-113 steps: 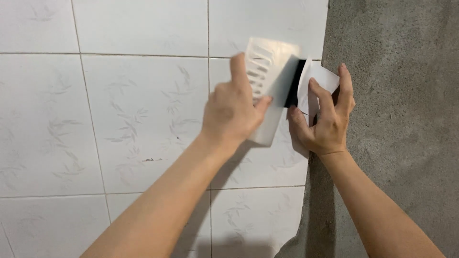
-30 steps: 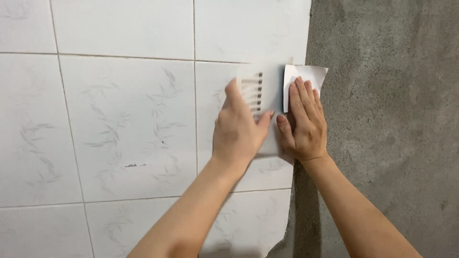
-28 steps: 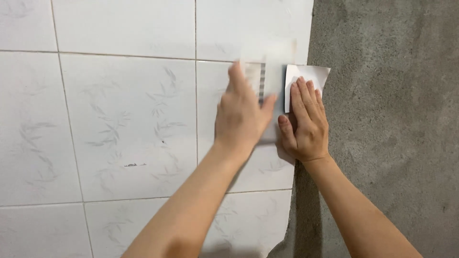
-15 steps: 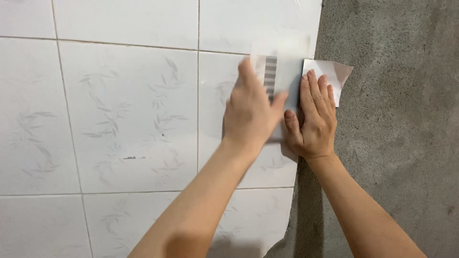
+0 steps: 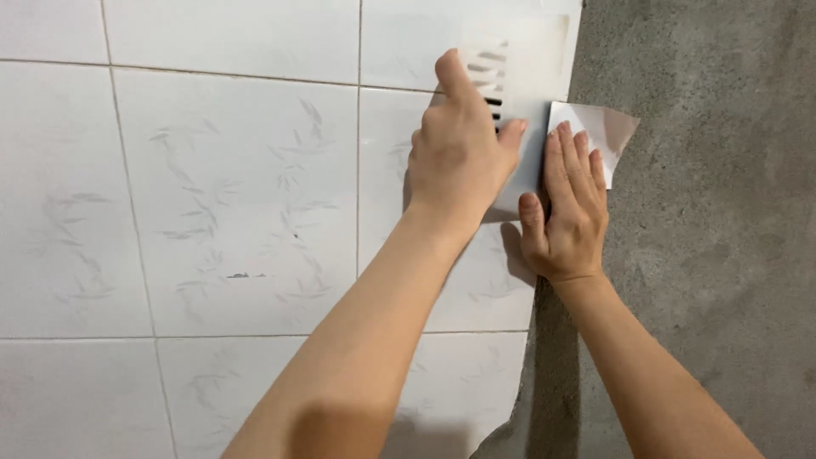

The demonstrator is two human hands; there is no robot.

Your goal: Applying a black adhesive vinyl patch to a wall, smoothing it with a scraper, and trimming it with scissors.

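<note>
My left hand (image 5: 459, 161) grips a white, slotted plastic scraper (image 5: 523, 64) and presses it flat against the tile-patterned wall sheet (image 5: 246, 195), near the sheet's upper right edge. My right hand (image 5: 568, 208) lies flat just right of it. Its fingers rest straight on a white peeled-back paper flap (image 5: 605, 127) at the sheet's edge, and its thumb rests on the edge lower down. The two hands almost touch. The lower part of the scraper is hidden under my left hand.
Bare grey concrete wall (image 5: 705, 238) fills the right side, beyond the sheet's edge. The sheet's lower right corner (image 5: 501, 416) curls off the wall. Dark grout-like lines cross the white sheet.
Both hands have slid upward along the sheet's right edge. The scraper now sits higher. My right hand, which pinched the flap at first, now lies flat on it.
</note>
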